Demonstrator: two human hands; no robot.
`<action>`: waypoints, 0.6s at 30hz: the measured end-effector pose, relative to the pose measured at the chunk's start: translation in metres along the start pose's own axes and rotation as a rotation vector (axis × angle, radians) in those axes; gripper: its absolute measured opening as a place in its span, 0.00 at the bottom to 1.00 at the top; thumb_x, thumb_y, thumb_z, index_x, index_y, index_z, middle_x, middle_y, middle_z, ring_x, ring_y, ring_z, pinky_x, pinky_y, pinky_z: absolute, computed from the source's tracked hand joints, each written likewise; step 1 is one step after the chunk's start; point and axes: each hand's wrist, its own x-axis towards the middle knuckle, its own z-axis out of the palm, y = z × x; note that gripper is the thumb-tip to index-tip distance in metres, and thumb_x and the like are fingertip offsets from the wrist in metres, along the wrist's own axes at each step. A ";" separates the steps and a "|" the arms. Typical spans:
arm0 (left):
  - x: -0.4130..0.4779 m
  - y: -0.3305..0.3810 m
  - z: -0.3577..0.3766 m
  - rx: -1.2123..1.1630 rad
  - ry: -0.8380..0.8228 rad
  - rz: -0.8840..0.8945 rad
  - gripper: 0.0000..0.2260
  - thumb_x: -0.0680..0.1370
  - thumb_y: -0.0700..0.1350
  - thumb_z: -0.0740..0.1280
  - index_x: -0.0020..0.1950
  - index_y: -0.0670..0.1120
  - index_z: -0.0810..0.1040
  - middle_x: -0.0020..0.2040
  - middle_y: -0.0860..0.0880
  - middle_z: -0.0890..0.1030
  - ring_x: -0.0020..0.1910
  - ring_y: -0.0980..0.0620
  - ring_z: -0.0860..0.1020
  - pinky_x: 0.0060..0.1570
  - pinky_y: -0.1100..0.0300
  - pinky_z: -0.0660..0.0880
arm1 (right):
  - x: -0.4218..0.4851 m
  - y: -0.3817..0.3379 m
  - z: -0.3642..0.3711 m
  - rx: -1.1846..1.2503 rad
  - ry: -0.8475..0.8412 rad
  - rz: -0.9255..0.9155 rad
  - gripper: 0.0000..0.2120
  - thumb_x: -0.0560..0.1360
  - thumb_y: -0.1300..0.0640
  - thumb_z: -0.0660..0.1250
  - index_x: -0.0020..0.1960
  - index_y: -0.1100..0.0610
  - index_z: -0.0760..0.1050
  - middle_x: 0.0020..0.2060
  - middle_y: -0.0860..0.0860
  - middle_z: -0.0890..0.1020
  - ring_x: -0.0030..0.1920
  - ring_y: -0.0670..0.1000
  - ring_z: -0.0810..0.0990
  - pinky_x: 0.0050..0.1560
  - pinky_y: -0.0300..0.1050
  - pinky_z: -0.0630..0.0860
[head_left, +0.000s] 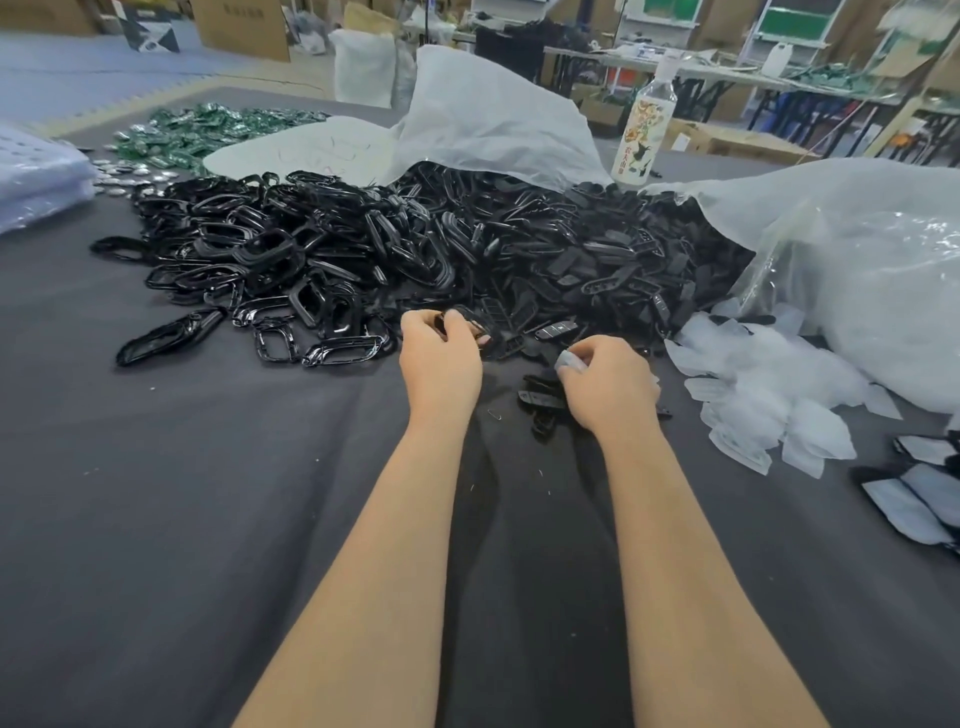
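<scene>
A big heap of glossy black plastic frames (270, 265) and flat black key-fob parts (597, 265) covers the far half of the dark cloth table (182, 519). My left hand (441, 358) sits at the heap's near edge, its fingers curled round a small black part (467, 319). My right hand (608, 384) pinches a small clear plastic bag (569, 361) above a few loose black parts (540, 397). What lies under the right palm is hidden.
A pile of small clear bags (763, 395) lies right of my right hand, with bagged black parts (914, 499) at the far right edge. Large white sacks (498, 119) (872, 260) flank a drink bottle (647, 130). Green packets (208, 130) lie far left.
</scene>
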 end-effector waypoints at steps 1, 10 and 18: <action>0.000 0.001 0.001 -0.059 -0.004 -0.024 0.08 0.83 0.43 0.55 0.44 0.50 0.64 0.47 0.46 0.81 0.36 0.58 0.81 0.42 0.52 0.82 | -0.001 0.001 0.000 0.046 0.035 -0.015 0.09 0.80 0.55 0.60 0.53 0.53 0.79 0.50 0.53 0.82 0.54 0.56 0.77 0.55 0.47 0.66; -0.003 -0.005 0.000 0.117 -0.068 0.102 0.02 0.83 0.44 0.58 0.53 0.47 0.64 0.35 0.55 0.79 0.28 0.73 0.72 0.28 0.78 0.65 | -0.004 -0.007 0.004 0.605 0.098 -0.146 0.10 0.82 0.55 0.53 0.50 0.54 0.73 0.34 0.46 0.75 0.38 0.49 0.75 0.45 0.44 0.71; -0.006 -0.005 0.001 0.132 -0.198 0.099 0.08 0.80 0.41 0.64 0.56 0.48 0.68 0.35 0.50 0.81 0.28 0.61 0.75 0.41 0.57 0.75 | 0.000 -0.003 0.004 0.911 0.036 -0.053 0.08 0.77 0.66 0.61 0.44 0.54 0.69 0.35 0.51 0.82 0.27 0.40 0.78 0.31 0.34 0.75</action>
